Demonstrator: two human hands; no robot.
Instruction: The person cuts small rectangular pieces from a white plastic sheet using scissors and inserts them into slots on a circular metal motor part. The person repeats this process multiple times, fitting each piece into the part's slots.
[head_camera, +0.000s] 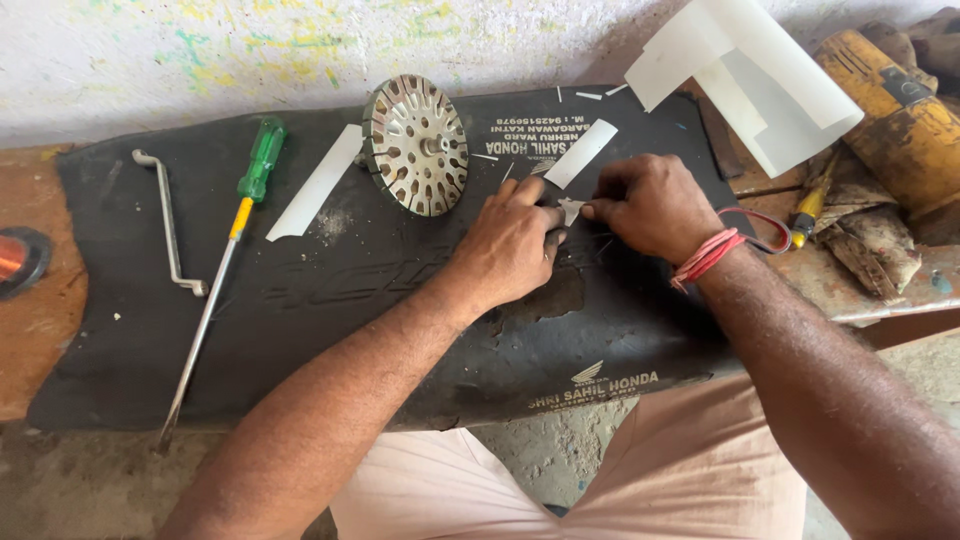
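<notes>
While both hands meet in the middle of the black mat, this is how things lie.

Left hand (510, 240): it rests on the black mat (330, 300), fingers curled, and the tips press on the small white paper piece (571, 209).
Right hand (650, 205): fingers are pinched shut on the other edge of the same small paper piece.
Small paper piece: it sits between the 2 hands, low on the mat, just in front of the white strip (581, 153).
Metal disc (415, 145): round, with many slots, it stands tilted on the mat, just left of the left hand.
Long white strip (315, 185): it lies flat beside the disc, on its left.
Screwdriver (215, 280): green handle, long shaft, it lies on the mat, well apart from the hands.
Bent metal wrench (170, 225): it lies left of the screwdriver.
Big white sheet (750, 80): folded, it sits at the back right, above the right hand.
Bench (40, 320): brown, it carries the mat.
Yellow tool (900, 110): it lies far right on the bench.
</notes>
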